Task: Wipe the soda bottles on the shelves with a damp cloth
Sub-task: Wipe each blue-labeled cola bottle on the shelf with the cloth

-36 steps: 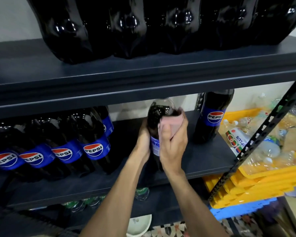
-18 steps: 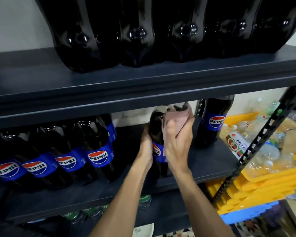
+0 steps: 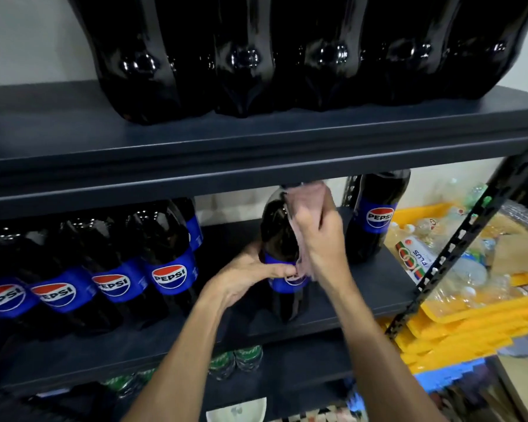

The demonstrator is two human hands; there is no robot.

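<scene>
Centre frame, a left hand (image 3: 247,275) grips the dark plastic Pepsi bottle (image 3: 279,236) standing on the black metal middle shelf (image 3: 378,281). A right hand (image 3: 323,242), fingers curled round a pink cloth (image 3: 308,202), rubs its shoulder. Hard rubbing could topple it forward. At right, yellow plastic crates (image 3: 470,318) hold clear bottles (image 3: 470,269).

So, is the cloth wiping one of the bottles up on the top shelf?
No, the right hand holds the pink cloth against a Pepsi bottle standing on the middle shelf.
</scene>
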